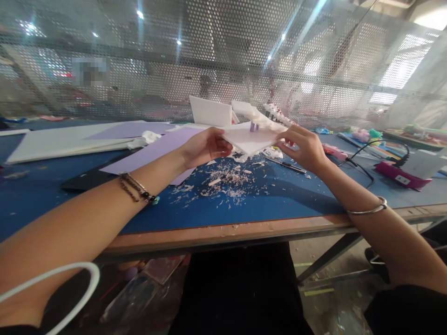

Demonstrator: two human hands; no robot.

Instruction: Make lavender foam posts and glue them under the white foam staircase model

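Note:
Between my two hands, above the table, is a flat white foam board piece [249, 138] with one corner pointing toward me. A small purple piece [254, 126] stands on its upper face. My left hand [209, 146] pinches the board's left edge, with the thumb on top and the fingers curled below. At the right edge, my right hand [302, 145] grips the board between thumb and fingers. Below the board, white scraps and shavings [230, 181] are scattered over the blue table top. A pen-like tool [286, 164] lies by my right hand.
Purple sheets [150, 153] and white boards [66, 139] lie at the left. Upright white pieces [210, 110] stand behind the held board. At the right are a magenta box [401, 176] and a black cable [365, 167]. A perforated metal screen [223, 51] rises behind the table [258, 209].

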